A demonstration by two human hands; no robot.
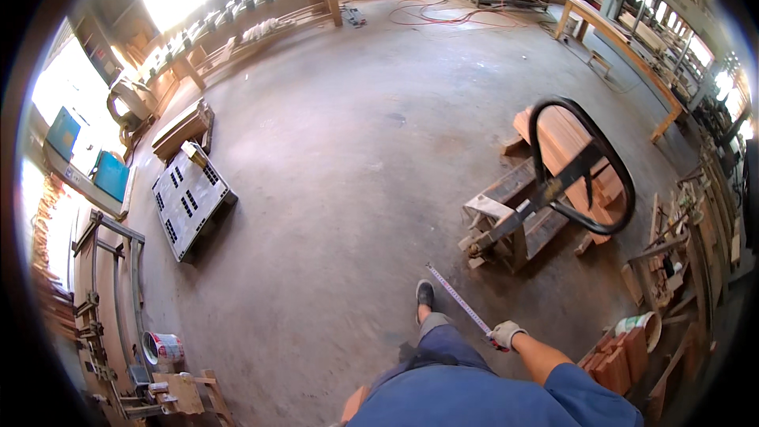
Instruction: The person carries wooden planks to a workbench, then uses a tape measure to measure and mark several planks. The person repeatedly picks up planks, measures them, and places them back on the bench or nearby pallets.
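Floor (316,158): grey concrete, scuffed and stained. Standing or lying on it: one slotted grey-white pallet (204,191), left; one timber stack (179,128), just beyond; one loop-handled pallet jack (528,212), right; red hose (431,22), loosely coiled, far side; one long wooden workbench (624,41), far right.

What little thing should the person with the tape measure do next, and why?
Maybe reel the pale strip in a bit. The gloved right hand grips the tape measure, but the strip sticks out in front, its far end near the shoe and unheld, so it might bump something.
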